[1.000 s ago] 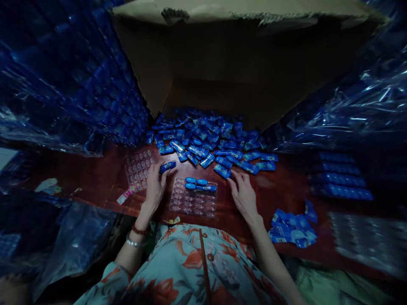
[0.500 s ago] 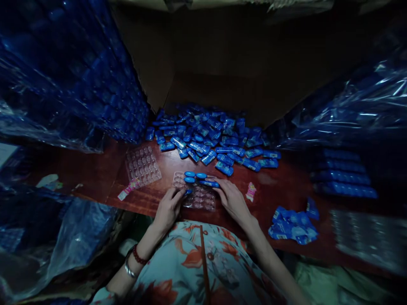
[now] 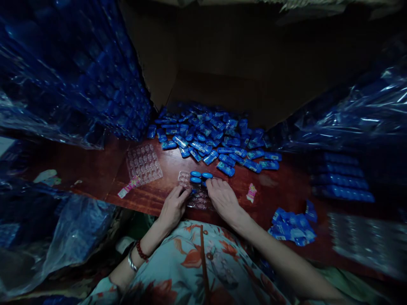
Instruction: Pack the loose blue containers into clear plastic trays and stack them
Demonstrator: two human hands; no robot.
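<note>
On the table just in front of me lies a clear plastic tray (image 3: 183, 177) with rows of moulded cells. Several blue wrapped packets (image 3: 206, 175) sit side by side at its far edge. My right hand (image 3: 224, 200) reaches over the tray's right part, its fingers closed on a blue packet that they mostly cover. At the left edge, my left hand (image 3: 173, 207) has thumb and fingers pinched together, with a small blue piece (image 3: 193, 192) showing at the tips. Both hands hide much of the tray.
A heap of blue packets (image 3: 203, 146) lies beyond the tray. Another clear tray (image 3: 144, 163) and a pink wrapper (image 3: 129, 187) are at left. To the right are a pink scrap (image 3: 251, 192), blue wrappers (image 3: 294, 226) and filled trays (image 3: 341, 178). Plastic-covered stacks (image 3: 79, 76) flank the table.
My right hand has moved left and inward over the tray, bringing the blue packet against the others and covering it. My left hand stays at the tray's left edge, still pinched.
</note>
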